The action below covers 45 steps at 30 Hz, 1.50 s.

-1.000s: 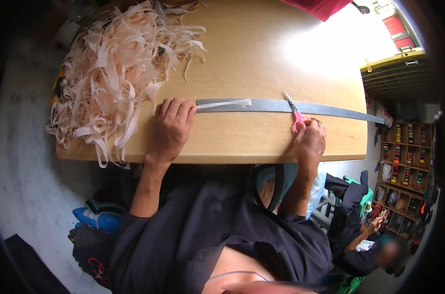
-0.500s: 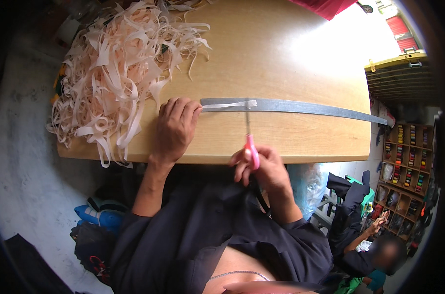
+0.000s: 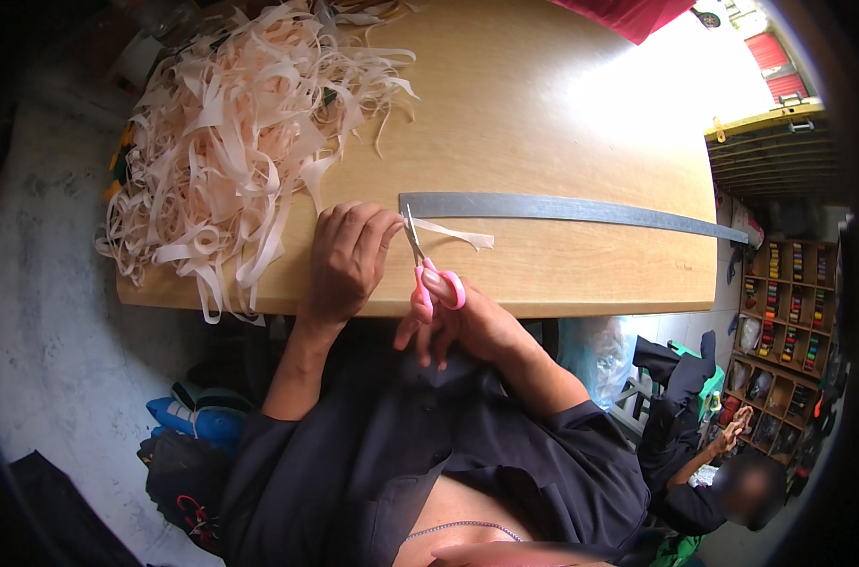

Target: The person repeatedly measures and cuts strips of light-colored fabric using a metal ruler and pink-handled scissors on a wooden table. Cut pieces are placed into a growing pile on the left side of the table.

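With closed fingers, my left hand (image 3: 346,260) pinches one end of a pale ribbon strip (image 3: 463,233) just left of the ruler's end. The strip stretches to the right over the tabletop, along the ruler's near edge, its free end cut square. My right hand (image 3: 472,321) grips pink-handled scissors (image 3: 439,288). Their blades are parted and cross the strip close to my left fingertips. A long grey metal ruler (image 3: 543,206) lies flat on the wooden table, running off toward the right edge.
A large tangled heap of pale ribbon (image 3: 222,142) covers the table's left end, some hanging over the front edge. Red cloth (image 3: 628,17) lies at the far edge. A clear plastic bag (image 3: 600,359) stands below the table. Another person (image 3: 699,472) sits at lower right, near a thread shelf (image 3: 784,321).
My right hand has brought the scissors left, up to my left fingertips, and their blades now stand apart. The strip, which lay on the ruler, now lies beside its near edge.
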Available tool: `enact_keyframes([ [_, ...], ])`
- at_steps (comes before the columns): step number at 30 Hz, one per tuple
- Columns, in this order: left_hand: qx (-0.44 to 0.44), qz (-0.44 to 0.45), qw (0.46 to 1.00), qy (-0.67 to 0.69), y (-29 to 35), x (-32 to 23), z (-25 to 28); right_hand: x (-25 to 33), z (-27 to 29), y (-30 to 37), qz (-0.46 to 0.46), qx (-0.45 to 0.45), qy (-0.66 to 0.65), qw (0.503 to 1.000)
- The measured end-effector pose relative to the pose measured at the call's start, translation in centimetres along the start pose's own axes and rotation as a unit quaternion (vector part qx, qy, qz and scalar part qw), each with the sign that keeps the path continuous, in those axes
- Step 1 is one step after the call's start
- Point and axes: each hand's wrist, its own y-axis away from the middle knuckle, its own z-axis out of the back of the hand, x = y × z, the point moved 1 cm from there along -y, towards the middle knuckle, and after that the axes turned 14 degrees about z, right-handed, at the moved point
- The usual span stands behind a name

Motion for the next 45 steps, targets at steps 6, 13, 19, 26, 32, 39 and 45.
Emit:
enact_keyframes([
  [6, -0.006, 0.008, 1.0, -0.005, -0.1, 0.0, 0.1, 1.1, 0.4, -0.1, -0.062, -0.035, 0.113, 0.991],
  [13, -0.057, 0.051, 0.997, 0.02, -0.4, 0.5, -0.6, 3.1, 3.6, 2.3, 0.25, -0.252, 0.584, 0.73],
  [19, -0.034, 0.057, 0.998, 0.004, -0.2, 0.7, -0.5, 5.0, 8.7, 4.3, 0.208, -0.373, 0.757, 0.494],
  [26, 0.013, 0.044, 0.999, 0.024, -0.4, 0.5, -0.5, 5.5, 10.0, 4.9, 0.197, -0.415, 0.716, 0.525],
  [32, 0.017, 0.035, 0.998, 0.039, -0.5, 0.4, -0.4, 4.5, 8.2, 3.0, 0.3, -0.395, 0.738, 0.456],
  [39, 0.029, 0.052, 0.997, 0.043, -0.3, 0.6, -0.5, 0.8, 3.4, 0.4, 0.379, -0.251, 0.722, 0.522],
  [45, 0.049, 0.053, 0.997, 0.03, -0.4, 0.5, -0.5, -0.7, 5.1, 2.4, 0.463, -0.316, 0.634, 0.533],
])
